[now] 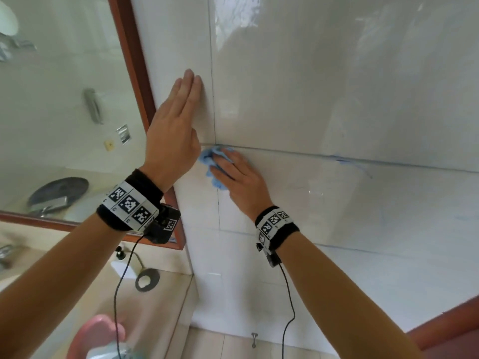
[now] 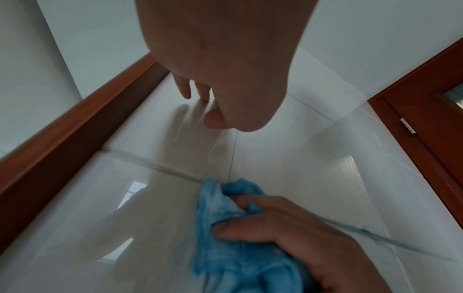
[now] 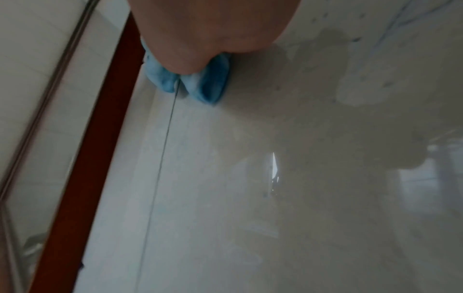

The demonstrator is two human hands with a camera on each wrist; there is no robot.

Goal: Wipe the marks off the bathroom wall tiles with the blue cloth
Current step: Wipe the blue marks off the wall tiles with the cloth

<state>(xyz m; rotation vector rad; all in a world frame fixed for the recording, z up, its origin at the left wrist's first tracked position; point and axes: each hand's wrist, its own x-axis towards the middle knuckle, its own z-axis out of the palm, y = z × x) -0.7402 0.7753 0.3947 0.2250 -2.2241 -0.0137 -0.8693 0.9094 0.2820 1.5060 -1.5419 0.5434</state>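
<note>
The right hand (image 1: pixel 238 177) gripped the bunched cloth (image 1: pixel 211 161) against the tiles (image 1: pixel 324 99), just below a grout cross. The left hand (image 1: pixel 176 130) lay flat, fingers straight, on the tile above, beside the mirror frame (image 1: pixel 132 63). Blue marks (image 1: pixel 344 160) lay along the grout line well to the right.

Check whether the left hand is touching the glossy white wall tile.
Touching. The head view shows the left hand flat on the glossy white wall tile, straight fingertips pressed against it.

Head view from above both forearms toward the wall tiles (image 1: pixel 337 99); 2 wrist views close against them.
</note>
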